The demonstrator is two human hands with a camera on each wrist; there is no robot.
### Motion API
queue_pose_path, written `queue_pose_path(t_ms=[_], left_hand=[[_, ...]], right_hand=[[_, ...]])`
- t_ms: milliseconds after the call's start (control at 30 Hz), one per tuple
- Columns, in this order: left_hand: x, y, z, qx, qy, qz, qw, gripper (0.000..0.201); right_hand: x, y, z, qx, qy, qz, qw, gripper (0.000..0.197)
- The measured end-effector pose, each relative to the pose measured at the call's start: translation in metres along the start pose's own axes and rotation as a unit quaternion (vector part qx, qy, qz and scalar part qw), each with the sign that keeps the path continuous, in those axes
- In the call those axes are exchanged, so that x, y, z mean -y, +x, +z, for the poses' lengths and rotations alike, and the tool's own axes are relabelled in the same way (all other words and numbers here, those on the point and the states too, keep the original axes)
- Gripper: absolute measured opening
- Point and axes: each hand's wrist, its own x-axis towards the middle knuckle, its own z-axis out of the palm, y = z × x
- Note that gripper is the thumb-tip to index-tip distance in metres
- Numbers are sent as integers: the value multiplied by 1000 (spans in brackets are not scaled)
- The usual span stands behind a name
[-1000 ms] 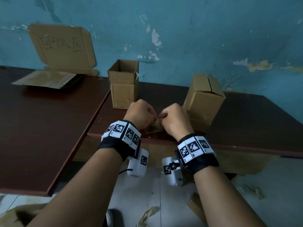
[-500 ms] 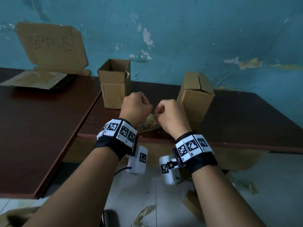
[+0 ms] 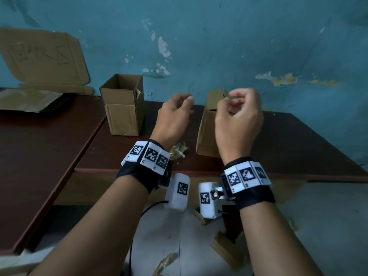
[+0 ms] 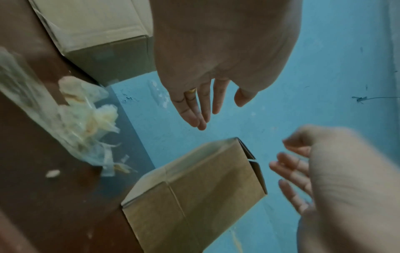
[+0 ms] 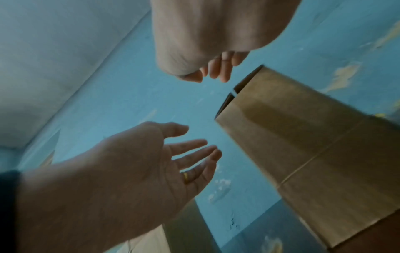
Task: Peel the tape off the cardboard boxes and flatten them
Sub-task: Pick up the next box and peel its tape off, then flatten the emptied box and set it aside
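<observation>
A closed cardboard box (image 3: 207, 132) stands on the dark table (image 3: 298, 146), its top flaps slightly parted (image 4: 249, 154). My right hand (image 3: 235, 104) hovers in front of its top, fingers loosely curled and holding nothing (image 5: 216, 71). My left hand (image 3: 187, 102) is raised just left of the box, fingers relaxed and empty (image 4: 205, 102). A crumpled wad of peeled tape (image 3: 178, 151) lies on the table by my left wrist (image 4: 86, 123). An open-topped box (image 3: 123, 108) stands further left.
A flat cardboard sheet with writing (image 3: 43, 58) leans on the blue wall above another flattened piece (image 3: 25, 100) on the left table (image 3: 39, 156). Tape and cardboard scraps (image 3: 165, 263) lie on the floor below the table edge.
Both hands let go of the tape wad they were squeezing together, and it now lies on the table. They rose and moved apart toward the closed box.
</observation>
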Motion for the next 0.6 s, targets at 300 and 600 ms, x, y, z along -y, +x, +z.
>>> queue_pose_path(t_ms=[300,600], left_hand=[[2,-7,33,91,38,-21,995,62],[6,-15,37,34,25,75,996,87]], right_hand=[[-37,27,-24,226,7,265,937,56],[-39,27,-35,165,67,234,956,45]])
